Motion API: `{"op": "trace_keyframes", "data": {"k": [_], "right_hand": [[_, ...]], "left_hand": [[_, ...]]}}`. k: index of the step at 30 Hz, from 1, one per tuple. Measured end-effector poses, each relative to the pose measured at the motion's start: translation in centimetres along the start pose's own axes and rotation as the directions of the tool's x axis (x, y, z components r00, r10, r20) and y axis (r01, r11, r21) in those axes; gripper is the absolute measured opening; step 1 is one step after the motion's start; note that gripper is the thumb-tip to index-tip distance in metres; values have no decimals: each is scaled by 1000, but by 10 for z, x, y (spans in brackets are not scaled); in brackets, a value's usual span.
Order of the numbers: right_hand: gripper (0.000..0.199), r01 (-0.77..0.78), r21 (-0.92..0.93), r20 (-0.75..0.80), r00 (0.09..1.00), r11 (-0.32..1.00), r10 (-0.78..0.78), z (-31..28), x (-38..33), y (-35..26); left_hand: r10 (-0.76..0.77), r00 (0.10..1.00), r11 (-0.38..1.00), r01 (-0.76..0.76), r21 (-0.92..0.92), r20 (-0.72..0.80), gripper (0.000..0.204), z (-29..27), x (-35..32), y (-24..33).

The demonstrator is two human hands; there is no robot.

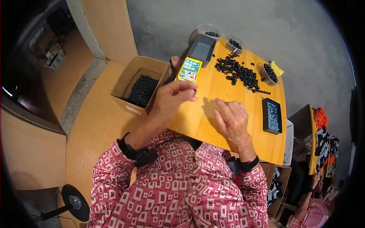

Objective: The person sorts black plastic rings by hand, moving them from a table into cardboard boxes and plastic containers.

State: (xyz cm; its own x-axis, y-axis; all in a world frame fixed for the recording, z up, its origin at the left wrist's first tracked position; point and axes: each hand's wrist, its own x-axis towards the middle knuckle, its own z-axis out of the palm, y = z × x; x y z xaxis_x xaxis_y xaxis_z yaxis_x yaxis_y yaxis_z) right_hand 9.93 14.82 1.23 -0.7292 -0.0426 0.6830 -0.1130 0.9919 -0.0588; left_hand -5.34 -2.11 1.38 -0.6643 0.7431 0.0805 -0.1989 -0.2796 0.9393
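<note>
- Pink patterned shirt (167, 193), six o'clock, nearest; clock positions are read from between the hands, twelve pointing away from the wearer.
- Left hand (171, 99), between nine and ten o'clock: thumb and forefinger pinched on a small black piece (195, 91), held above the edge of the tabletop (258, 148).
- Right hand (233, 118), toward four o'clock: fingers loosely curled, back upward; whether it holds anything cannot be told.
- Heap of black rings (240, 72), between one and two o'clock, loose on the tabletop.
- Clear tubs, at twelve, one and two o'clock, each containing black pieces; a yellow object (277, 68) lies at the last.
- Grey tray (202, 49), twelve o'clock; green-and-yellow box (190, 69), eleven o'clock, just beside it.
- Black tray (272, 131), three o'clock, containing pale blue bits.
- Cardboard box (149, 65), ten o'clock, beside the tabletop, containing many black pieces.
</note>
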Motion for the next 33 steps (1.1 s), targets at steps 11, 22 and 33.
{"op": "trace_keyframes", "data": {"k": [11, 22, 33], "right_hand": [[16, -160, -133, 14, 986, 978, 163, -16, -19, 35], [13, -451, -131, 17, 890, 883, 456, -17, -23, 103], [25, -502, -338, 213, 783, 796, 584, 59, 25, 146]], "left_hand": [[-77, 986, 997, 73, -36, -150, 27, -37, 2, -3], [215, 817, 885, 68, 460, -534, 49, -159, 56, -19], [-46, 997, 946, 65, 319, -67, 25, -71, 24, 24]]}}
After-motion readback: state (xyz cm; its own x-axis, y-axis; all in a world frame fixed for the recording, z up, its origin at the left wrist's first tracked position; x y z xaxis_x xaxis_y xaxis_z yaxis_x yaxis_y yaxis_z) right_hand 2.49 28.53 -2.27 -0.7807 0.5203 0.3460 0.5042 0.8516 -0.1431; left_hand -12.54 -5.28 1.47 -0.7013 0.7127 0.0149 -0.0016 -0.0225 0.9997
